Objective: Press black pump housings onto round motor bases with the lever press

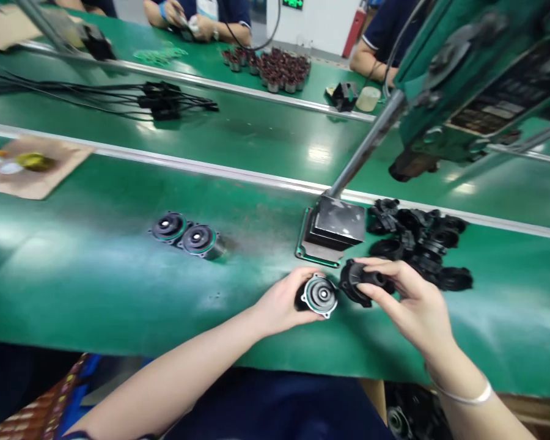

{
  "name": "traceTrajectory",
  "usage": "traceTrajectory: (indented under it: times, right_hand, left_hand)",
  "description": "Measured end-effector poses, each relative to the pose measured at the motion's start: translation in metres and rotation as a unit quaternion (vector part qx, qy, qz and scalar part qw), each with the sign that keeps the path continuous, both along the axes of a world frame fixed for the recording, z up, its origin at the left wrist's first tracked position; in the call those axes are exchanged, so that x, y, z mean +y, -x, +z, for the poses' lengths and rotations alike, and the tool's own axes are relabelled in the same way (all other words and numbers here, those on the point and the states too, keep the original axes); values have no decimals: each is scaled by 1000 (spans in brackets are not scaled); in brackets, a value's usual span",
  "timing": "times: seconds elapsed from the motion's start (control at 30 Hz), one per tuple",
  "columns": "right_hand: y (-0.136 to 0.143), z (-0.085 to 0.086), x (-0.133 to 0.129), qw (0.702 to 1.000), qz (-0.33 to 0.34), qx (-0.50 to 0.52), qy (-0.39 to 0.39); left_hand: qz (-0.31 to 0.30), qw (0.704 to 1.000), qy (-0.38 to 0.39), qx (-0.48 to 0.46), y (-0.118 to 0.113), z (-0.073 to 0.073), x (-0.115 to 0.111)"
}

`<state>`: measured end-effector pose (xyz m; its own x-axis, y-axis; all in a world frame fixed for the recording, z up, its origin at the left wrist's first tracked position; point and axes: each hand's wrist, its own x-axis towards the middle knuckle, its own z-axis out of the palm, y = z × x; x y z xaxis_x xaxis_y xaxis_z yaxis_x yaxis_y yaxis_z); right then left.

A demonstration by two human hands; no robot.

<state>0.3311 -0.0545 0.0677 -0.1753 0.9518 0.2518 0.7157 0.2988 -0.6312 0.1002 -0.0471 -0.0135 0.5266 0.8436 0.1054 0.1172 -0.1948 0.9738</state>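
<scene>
Though the press plate (495, 101) is too blurred to read, the left hand (279, 304) grasps a silver-rimmed, green-ringed housing (321, 294) near the block (339, 219); just beside it, the right hand (419, 305) pinches a black flanged cap (351, 285).

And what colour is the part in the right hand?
Black; the head view shows this part best.

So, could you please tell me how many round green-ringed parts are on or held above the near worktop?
3: a held part in the left hand, and a leftmost part beside a second part on the worktop. None seems hidden.
</scene>
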Motion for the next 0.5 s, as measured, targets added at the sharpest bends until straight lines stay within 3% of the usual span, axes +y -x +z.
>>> traceTrajectory:
  times: [0.13, 0.23, 0.5]
  right_hand:
    - [14, 8, 0, 995, 70, -52, -46]
    - [24, 4, -2, 988, 105, -79, -80]
    - [44, -12, -7, 974, 117, -137, -139]
  left_hand:
    - [-10, 1000, 22, -7, 0, 1, 1]
    - [-2, 1000, 26, 4, -1, 3, 0]
    - [0, 1000, 1, 6, -1, 4, 0]
